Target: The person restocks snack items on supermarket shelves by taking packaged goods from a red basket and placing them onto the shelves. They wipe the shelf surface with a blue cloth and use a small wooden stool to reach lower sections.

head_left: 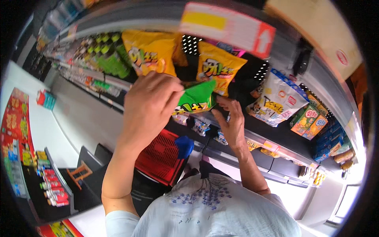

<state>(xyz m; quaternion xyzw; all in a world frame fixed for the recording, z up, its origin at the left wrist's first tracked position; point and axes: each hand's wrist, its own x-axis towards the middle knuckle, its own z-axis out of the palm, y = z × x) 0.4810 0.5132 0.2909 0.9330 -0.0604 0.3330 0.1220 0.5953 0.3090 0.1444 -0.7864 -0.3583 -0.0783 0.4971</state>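
My left hand (152,98) is closed on the upper left part of a green snack bag (199,96), which is held up in front of the shelf. Close to the bag's right end is my right hand (232,120), its thumb and fingers apart; whether a fingertip touches the bag I cannot tell. Behind the left hand stands a yellow snack bag (152,49) on the shelf. Another yellow bag (220,66) leans to the right of it, just above the green one.
On the same shelf sit a large white snack bag (278,98) and small boxes (310,121) to the right, and green packs (112,63) to the left. A price tag (227,27) hangs overhead. Below my left arm is a red basket (158,156).
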